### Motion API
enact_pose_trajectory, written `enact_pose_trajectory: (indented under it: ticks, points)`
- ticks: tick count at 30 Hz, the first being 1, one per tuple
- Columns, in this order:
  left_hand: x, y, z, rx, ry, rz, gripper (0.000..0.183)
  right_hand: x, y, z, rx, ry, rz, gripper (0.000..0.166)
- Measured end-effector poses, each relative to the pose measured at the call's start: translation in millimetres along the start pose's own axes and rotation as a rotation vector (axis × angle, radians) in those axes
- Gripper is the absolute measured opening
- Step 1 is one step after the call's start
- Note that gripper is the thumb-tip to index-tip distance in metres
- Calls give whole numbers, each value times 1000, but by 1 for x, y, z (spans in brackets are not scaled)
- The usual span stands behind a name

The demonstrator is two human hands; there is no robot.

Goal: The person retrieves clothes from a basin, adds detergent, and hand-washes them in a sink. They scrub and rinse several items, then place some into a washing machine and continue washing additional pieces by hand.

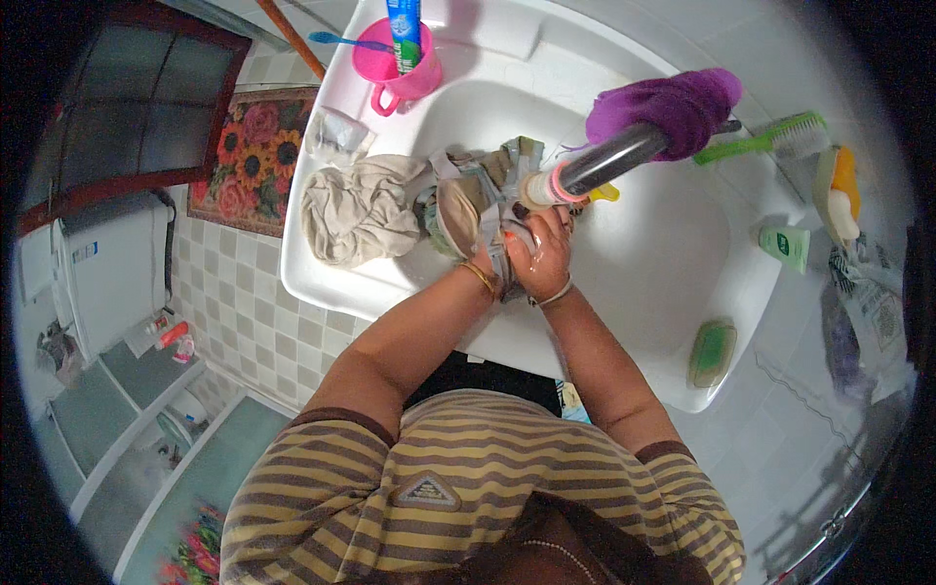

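Observation:
Over a white washbasin (636, 292), both hands are on a wet grey-beige garment with straps (459, 208), which looks like a bra. My right hand (540, 252) is wet with a little foam, its fingers closed on the grey straps. Close beside it, my left hand (480, 257) is mostly hidden by the fabric and grips it from the left. Directly above the hands hangs the end of a tap (610, 162) with a pale and pink tip. A crumpled beige cloth (362, 208) lies on the basin's left ledge, next to the garment.
Purple cloth (658, 110) wraps the tap. A pink mug (398, 66) with toothpaste (404, 33) and a blue toothbrush (344, 40) stands back left. Along the right are a green brush (768, 139), a soap dish (837, 194), a tube (784, 247) and green soap (713, 351).

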State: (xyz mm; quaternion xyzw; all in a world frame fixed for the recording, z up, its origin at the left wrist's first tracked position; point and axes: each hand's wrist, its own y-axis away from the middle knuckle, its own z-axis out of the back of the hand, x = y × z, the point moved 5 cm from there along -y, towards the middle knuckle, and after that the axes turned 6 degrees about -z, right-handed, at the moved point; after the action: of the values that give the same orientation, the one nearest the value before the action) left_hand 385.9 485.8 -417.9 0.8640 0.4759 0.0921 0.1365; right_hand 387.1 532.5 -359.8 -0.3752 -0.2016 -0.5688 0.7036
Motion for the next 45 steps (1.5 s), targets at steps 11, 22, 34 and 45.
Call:
enact_pose_trajectory:
  ticks: [11, 22, 34, 45]
  points:
    - [-19, 6, 75, -397, -1254, -95, 34, -90, 2, -7, -4, -663, -945, 31]
    - [-82, 39, -9, -375, -825, 26, 40, -150, -7, 67, -72, -509, -853, 29]
    - [-36, 7, 7, -338, -252, -18, 36, -1, 36, 17, 512, 17, 87, 26]
    - [-30, 3, -3, -259, -587, 29, 37, -81, -8, 45, 402, -685, -729, 58]
